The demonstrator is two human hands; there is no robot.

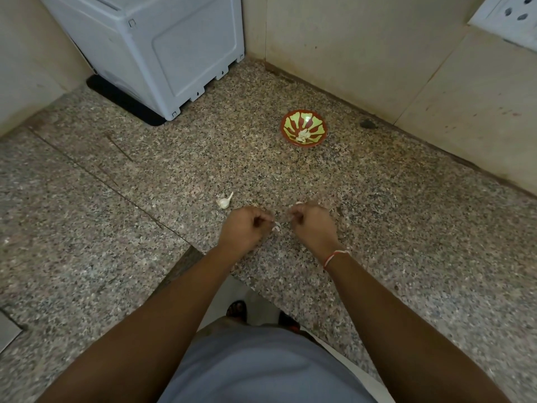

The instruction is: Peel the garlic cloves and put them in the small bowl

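A small red bowl with a yellow-green pattern stands on the speckled granite counter at the back right, with a few peeled garlic cloves inside. A piece of a garlic bulb with its stem lies just beyond my left hand. My left hand has its fingers curled and pinches a garlic clove that shows at its fingertips. A hand's width to the right, my right hand is curled with fingertips pinched together; a white scrap shows beside it, and what it holds is hidden.
A white appliance on a black mat fills the back left corner. Tiled walls close the back and right, with a socket plate at top right. The counter's front edge runs by my body; sandalled feet show below.
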